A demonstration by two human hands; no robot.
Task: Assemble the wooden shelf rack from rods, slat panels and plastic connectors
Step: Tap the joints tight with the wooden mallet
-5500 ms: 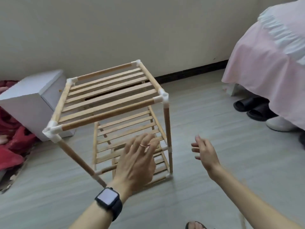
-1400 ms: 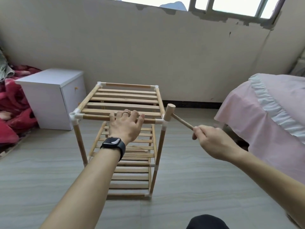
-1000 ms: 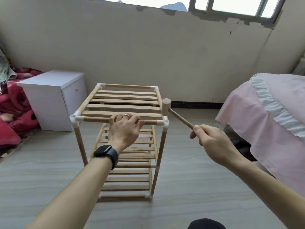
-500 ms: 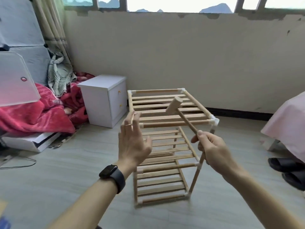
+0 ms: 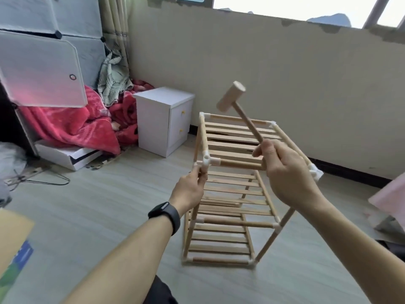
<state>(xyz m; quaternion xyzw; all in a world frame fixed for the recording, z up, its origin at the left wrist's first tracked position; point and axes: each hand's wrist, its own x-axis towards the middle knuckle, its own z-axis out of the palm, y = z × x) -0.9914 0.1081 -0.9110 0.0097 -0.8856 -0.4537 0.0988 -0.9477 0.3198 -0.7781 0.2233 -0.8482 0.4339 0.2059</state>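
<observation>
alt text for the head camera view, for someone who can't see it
A person's right hand holds a wooden mallet raised above a three-tier wooden shelf rack, while the left hand grips its near left corner just under a white connector. A white nightstand and red blanket are behind.

No text, label, brand or number can be read; only blurred print is seen on a cardboard box (image 5: 16, 244), well left of the fingers (image 5: 202, 174) of the left hand (image 5: 188, 191).
</observation>
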